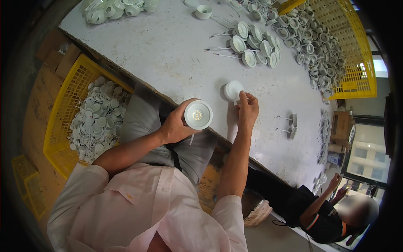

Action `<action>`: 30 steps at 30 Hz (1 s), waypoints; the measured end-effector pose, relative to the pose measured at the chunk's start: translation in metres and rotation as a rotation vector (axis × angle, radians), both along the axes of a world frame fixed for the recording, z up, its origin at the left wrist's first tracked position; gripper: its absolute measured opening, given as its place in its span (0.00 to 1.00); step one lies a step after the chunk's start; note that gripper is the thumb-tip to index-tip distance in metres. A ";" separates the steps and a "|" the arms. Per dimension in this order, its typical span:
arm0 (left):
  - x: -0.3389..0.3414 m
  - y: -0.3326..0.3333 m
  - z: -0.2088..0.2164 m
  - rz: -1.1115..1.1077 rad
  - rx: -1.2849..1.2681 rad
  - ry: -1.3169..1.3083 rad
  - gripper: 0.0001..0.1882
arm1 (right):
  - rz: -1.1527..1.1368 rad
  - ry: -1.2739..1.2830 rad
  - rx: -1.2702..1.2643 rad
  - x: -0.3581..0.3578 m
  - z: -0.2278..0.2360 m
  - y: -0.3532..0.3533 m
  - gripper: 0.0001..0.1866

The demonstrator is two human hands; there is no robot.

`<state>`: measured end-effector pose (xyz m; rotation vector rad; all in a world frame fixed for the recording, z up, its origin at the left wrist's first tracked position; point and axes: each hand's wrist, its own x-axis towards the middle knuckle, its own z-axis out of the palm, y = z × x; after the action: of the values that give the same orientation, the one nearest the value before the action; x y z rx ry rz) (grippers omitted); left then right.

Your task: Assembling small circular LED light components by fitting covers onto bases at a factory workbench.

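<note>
My left hand (174, 125) is wrapped round a white LED downlight (205, 122), whose round recess faces up and shows a cluster of small yellowish LEDs. A short white wire end hangs below it. Over the near edge of the table, my right hand (247, 110) pinches the rim of a white round lamp part (232, 89) with thumb and fingers. That part sits at the table surface; whether it is one piece or stacked is hard to tell. Farther back lies a group of white round lamp pieces (248, 59) with wires trailing left.
A large heap of white lamp rings (308, 42) spills from a yellow crate (364, 50) at the far right. Bagged white parts (110, 10) lie far left. Left of my legs stands a yellow crate (56, 122) of wired discs (96, 122). Another person (323, 210) works at the right.
</note>
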<state>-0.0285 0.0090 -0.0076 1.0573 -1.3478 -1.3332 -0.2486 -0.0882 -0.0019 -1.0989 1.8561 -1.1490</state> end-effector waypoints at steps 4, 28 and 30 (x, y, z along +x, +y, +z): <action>0.005 0.003 -0.001 0.004 0.020 -0.014 0.42 | 0.070 -0.023 0.008 -0.005 -0.011 -0.013 0.16; 0.005 0.003 -0.008 -0.019 0.142 -0.011 0.41 | -0.157 -0.726 -0.166 -0.015 0.000 0.018 0.06; 0.003 0.002 -0.006 -0.022 0.146 0.006 0.41 | -0.151 -0.760 -0.163 -0.012 0.004 0.027 0.05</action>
<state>-0.0258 0.0112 -0.0136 1.1382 -1.2760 -1.4684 -0.2606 -0.0611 0.0018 -0.4834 1.2695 -1.5529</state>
